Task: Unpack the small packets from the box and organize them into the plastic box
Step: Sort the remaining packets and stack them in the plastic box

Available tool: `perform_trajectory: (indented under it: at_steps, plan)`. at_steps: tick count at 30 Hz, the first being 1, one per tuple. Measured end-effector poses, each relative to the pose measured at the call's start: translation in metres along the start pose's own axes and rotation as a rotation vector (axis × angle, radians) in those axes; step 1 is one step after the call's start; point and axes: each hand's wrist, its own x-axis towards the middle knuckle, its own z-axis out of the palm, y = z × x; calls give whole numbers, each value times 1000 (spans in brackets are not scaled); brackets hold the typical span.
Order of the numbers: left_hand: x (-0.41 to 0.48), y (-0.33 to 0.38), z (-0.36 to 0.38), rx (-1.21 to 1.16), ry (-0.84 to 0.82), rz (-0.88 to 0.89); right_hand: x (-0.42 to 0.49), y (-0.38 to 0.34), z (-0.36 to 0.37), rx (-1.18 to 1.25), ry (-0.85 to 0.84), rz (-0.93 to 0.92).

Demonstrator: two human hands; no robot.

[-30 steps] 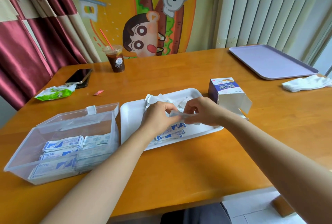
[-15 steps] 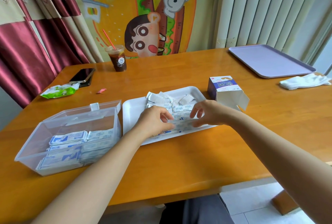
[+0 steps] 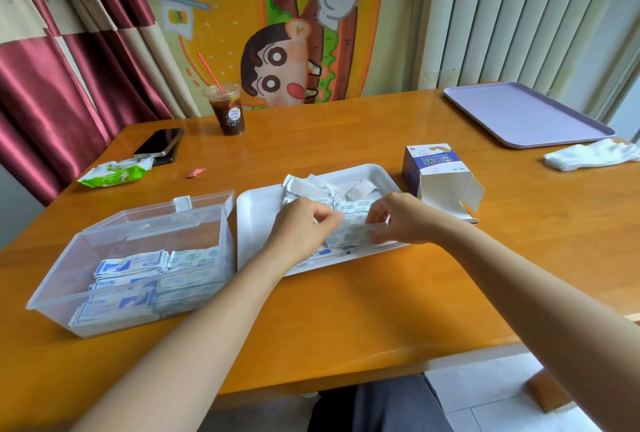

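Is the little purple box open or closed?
Open. The purple box has its end flaps folded out toward the camera, showing its white inside. Whether anything remains inside, I cannot tell.

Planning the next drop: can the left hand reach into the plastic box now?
Probably yes: the plastic box stands open beside the left hand, lid tipped back, only bare tray between them.

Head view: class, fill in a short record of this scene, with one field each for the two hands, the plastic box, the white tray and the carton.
Left hand: pinches one end of a stack of packets
Right hand: pinches the other end of the stack
Plastic box: lid open, rows of packets inside, left of the tray
White tray: loose packets on it, below both hands
Carton: flaps open, right of the tray
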Motion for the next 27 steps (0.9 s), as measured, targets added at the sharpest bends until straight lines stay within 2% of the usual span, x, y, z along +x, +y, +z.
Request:
perform_trajectory:
  at_steps: [5,8,11,15,18,22,27]
  plan:
    - [-2,0,3,-108,-94,-67,1,-1,3,-21,-37,-3]
    - [-1,-3,4,-220,-81,-123,-1,0,2,8,30,-17]
    - [0,-5,1,-221,-66,-138,-1,1,0,19,91,-24]
    - [-4,-1,5,-231,-166,-151,-5,-2,2,-22,29,-33]
    - [-4,2,8,-223,-165,-143,-4,-2,4,-28,20,-39]
    - [-6,4,7,-171,-185,-134,-3,-2,2,-22,38,-38]
    - [-5,30,-35,129,-3,29,3,-23,-22,109,167,-74]
